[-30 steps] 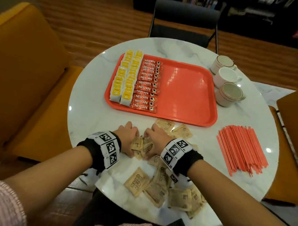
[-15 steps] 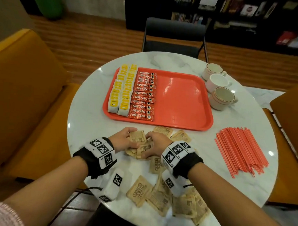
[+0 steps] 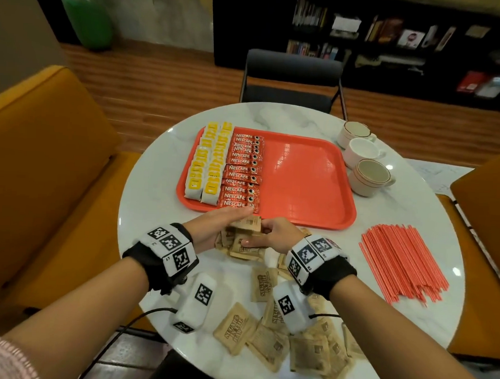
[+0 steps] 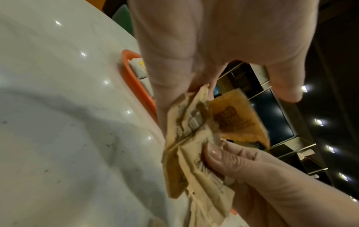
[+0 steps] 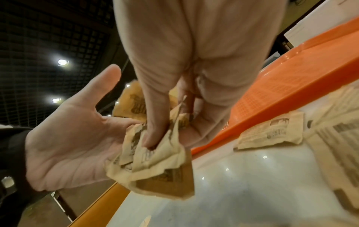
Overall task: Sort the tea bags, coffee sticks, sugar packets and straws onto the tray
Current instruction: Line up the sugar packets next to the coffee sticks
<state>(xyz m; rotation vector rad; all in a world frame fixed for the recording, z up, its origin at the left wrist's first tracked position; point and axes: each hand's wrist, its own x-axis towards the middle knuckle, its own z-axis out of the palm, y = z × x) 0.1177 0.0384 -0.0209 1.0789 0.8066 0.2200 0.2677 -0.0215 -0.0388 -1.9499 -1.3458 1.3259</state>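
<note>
My right hand pinches a bunch of brown sugar packets just off the table, in front of the orange tray. My left hand lies flat against the bunch with straight fingers. From the right wrist, the left palm is spread and the packets sit under my right thumb. The left wrist view has the same bunch. More sugar packets lie loose near the table's front edge. Yellow tea bags and red coffee sticks fill the tray's left side. Orange straws lie in a pile at the right.
Three cups stand right of the tray on the round white table. The tray's right half is bare. Yellow seats flank the table, and a dark chair stands behind it.
Both hands gathered sugar packets on the table, then raised the bunch toward the tray. My left hand went from curled to flat. The head view tilted up.
</note>
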